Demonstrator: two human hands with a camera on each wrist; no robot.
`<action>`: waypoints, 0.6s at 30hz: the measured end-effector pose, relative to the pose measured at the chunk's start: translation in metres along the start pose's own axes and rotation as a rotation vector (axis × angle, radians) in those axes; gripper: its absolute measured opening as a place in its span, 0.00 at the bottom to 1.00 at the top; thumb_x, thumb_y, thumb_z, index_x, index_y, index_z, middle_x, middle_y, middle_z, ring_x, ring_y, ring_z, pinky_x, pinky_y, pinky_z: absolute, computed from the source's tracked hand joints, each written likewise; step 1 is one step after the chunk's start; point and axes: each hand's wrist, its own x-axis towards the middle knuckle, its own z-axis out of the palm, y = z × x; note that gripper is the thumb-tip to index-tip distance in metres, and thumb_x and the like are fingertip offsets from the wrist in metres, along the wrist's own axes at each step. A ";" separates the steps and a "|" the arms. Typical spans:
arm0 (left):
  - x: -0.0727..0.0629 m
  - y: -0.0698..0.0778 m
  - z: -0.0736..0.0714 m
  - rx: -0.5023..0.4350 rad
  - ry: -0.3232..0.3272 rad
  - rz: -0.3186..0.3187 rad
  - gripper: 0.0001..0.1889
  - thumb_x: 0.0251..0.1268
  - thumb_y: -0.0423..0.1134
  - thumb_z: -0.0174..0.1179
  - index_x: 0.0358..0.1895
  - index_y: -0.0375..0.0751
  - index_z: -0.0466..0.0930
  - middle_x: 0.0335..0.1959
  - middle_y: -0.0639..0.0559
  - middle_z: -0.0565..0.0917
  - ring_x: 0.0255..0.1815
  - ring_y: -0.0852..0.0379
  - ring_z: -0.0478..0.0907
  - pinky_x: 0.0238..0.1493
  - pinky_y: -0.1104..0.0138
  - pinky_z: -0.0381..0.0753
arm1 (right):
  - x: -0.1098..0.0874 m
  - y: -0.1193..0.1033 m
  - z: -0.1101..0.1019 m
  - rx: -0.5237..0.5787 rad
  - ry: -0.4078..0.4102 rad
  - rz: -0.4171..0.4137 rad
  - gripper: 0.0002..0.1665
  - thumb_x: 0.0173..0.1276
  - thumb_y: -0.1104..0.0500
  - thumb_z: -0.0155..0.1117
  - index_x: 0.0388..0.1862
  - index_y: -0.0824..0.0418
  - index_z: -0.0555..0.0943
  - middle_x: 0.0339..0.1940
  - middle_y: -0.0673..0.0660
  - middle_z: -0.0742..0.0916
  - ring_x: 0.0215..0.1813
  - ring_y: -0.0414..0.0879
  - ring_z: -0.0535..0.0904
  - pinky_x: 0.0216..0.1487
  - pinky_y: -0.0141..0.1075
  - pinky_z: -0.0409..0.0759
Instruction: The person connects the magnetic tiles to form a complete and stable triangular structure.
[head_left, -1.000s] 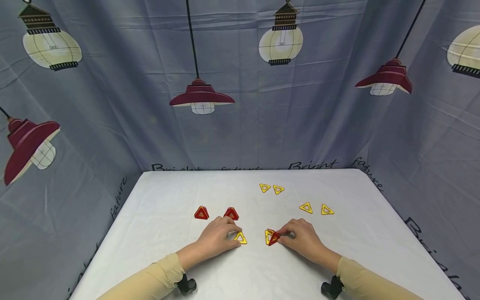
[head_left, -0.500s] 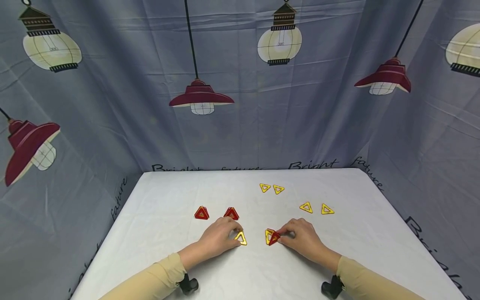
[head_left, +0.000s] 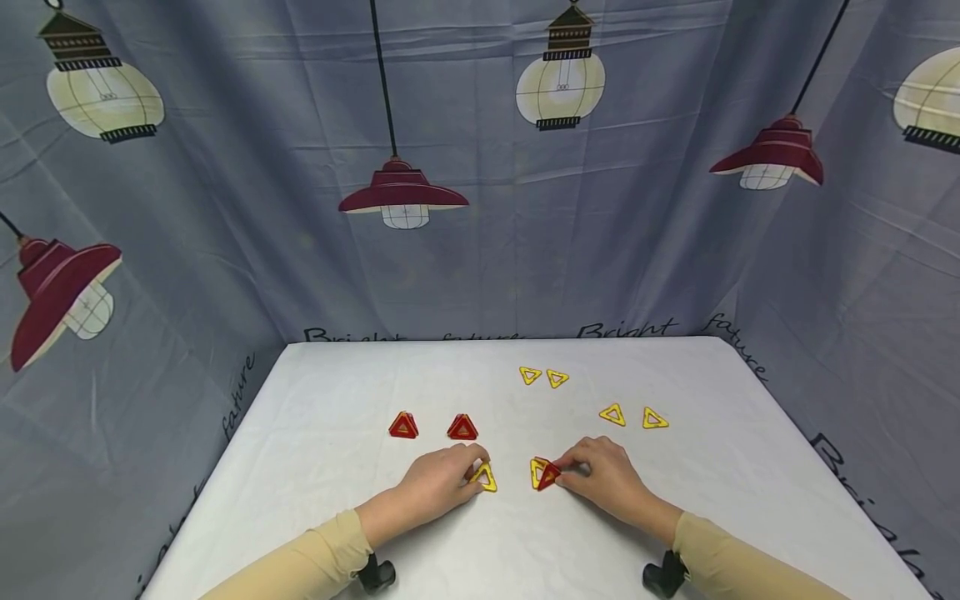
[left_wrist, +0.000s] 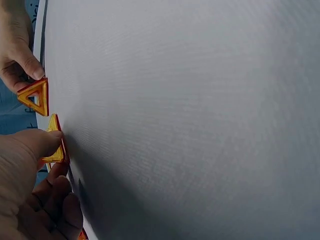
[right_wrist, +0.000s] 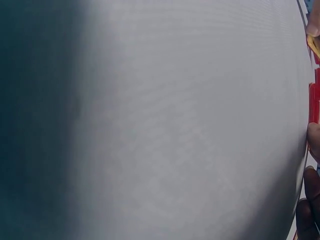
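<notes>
In the head view my left hand (head_left: pixel 438 482) pinches a yellow triangular magnetic tile (head_left: pixel 491 477) between thumb and fingers. Red edging shows along this tile in the left wrist view, where the thumb (left_wrist: pixel 47 142) lies across its face. To the right, my right hand (head_left: pixel 603 477) grips a joined triangle piece by its right side, with a red face (head_left: pixel 548 476) beside a yellow face (head_left: pixel 534 473). A gap separates the two held pieces. Only fingertips (right_wrist: pixel 313 136) and a red edge (right_wrist: pixel 313 102) appear at the border of the right wrist view.
Two red pyramid-like pieces stand beyond my left hand: a left one (head_left: pixel 402 434) and a nearer one (head_left: pixel 462 435). Several flat yellow triangles lie farther back, among them one at the rear (head_left: pixel 529 369) and one at right (head_left: pixel 656 427). A white cloth (head_left: pixel 337 375) covers the table.
My left hand has turned slightly and shifted a little right with its yellow tile, uncovering the red piece behind it. The right hand and its piece have stayed put.
</notes>
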 end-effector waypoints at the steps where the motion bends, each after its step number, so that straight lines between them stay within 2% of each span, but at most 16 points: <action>1: 0.000 0.000 0.000 -0.008 -0.005 -0.001 0.15 0.69 0.44 0.68 0.54 0.54 0.78 0.31 0.64 0.75 0.26 0.69 0.68 0.25 0.72 0.69 | 0.000 0.000 0.000 -0.001 0.000 0.001 0.09 0.58 0.51 0.81 0.35 0.39 0.88 0.34 0.32 0.81 0.45 0.40 0.74 0.58 0.51 0.68; 4: 0.000 -0.001 0.001 -0.073 -0.028 -0.020 0.16 0.69 0.44 0.67 0.56 0.52 0.78 0.31 0.64 0.75 0.26 0.69 0.69 0.26 0.71 0.70 | 0.000 0.001 0.000 -0.002 0.001 0.000 0.10 0.58 0.51 0.81 0.35 0.39 0.88 0.34 0.32 0.81 0.45 0.40 0.74 0.58 0.51 0.69; 12: 0.004 -0.004 -0.003 -0.411 -0.077 -0.133 0.16 0.69 0.37 0.65 0.58 0.42 0.81 0.32 0.61 0.76 0.29 0.66 0.71 0.31 0.70 0.73 | -0.001 0.001 0.001 -0.004 0.011 -0.027 0.10 0.58 0.51 0.82 0.36 0.40 0.88 0.35 0.32 0.81 0.45 0.39 0.74 0.56 0.49 0.70; 15: 0.006 -0.003 -0.005 -0.471 -0.086 -0.166 0.14 0.68 0.35 0.63 0.54 0.39 0.83 0.32 0.60 0.76 0.30 0.65 0.71 0.31 0.70 0.74 | -0.001 0.002 0.000 -0.005 0.014 -0.034 0.10 0.58 0.51 0.82 0.36 0.39 0.88 0.34 0.32 0.81 0.44 0.39 0.74 0.55 0.49 0.70; 18: 0.008 -0.002 -0.008 -0.480 -0.085 -0.192 0.12 0.64 0.34 0.62 0.49 0.38 0.86 0.30 0.60 0.77 0.30 0.65 0.72 0.31 0.70 0.74 | -0.001 0.002 0.000 -0.002 0.017 -0.036 0.10 0.58 0.51 0.82 0.36 0.39 0.88 0.34 0.32 0.81 0.44 0.39 0.74 0.55 0.49 0.70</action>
